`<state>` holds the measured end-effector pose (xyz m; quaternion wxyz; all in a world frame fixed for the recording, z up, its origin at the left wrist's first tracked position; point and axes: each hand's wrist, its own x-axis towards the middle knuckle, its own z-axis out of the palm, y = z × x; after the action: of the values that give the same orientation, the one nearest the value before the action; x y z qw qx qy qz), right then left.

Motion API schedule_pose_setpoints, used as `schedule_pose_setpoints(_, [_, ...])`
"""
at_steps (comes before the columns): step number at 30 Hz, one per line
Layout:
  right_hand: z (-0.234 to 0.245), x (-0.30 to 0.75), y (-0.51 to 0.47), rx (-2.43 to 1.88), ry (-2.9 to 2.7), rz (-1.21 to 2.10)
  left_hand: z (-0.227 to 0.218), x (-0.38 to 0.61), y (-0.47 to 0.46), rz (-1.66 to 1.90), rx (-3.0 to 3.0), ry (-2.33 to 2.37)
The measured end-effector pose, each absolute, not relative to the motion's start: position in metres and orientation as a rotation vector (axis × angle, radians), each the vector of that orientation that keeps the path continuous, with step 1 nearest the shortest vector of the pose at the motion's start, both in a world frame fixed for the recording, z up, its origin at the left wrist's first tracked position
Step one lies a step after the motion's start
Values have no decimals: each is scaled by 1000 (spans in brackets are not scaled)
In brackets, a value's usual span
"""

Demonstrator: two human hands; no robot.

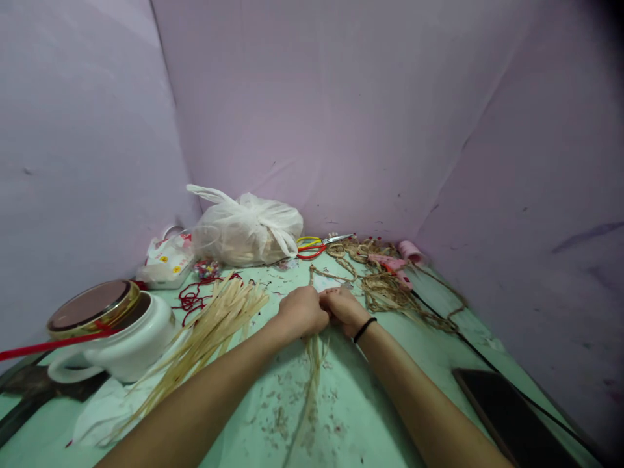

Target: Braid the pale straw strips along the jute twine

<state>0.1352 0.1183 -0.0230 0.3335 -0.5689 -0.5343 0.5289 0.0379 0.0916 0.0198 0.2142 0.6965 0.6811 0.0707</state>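
Note:
My left hand (303, 311) and my right hand (344, 309) are closed side by side on a thin bundle of pale straw strands (312, 367). The strands trail from under my fists toward me across the green table (351, 416). A black band circles my right wrist. To the left of my left forearm lies a larger loose sheaf of straw strips (214, 325), untouched.
A tied white plastic bag (246, 229) sits at the back. Scissors (319, 244), tangled jute twine (385, 286), a pink glue gun (392, 265) and a pink roll (411, 251) lie beyond my hands. A white pot with a gold lid (110, 328), red cord (195, 298) and a dark phone (507, 416) flank me.

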Motion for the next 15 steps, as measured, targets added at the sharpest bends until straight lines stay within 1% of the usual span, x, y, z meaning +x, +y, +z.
schedule_pose_setpoints(5, [-17, 139, 119, -1429, -1201, 1687, 34, 19, 102, 171, 1758, 1570])
schedule_pose_setpoints(7, [-15, 141, 120, -1401, -1180, 1789, 38, 9, 112, 321, 1651, 1658])
schedule_pose_setpoints(10, [-14, 144, 121, -1354, -1178, 1837, 33, 2, 122, 522, 1370, 1685])
schedule_pose_setpoints(15, [-17, 145, 122, -1264, -1207, 1849, 12, 10, 125, 403, 1053, 1339])
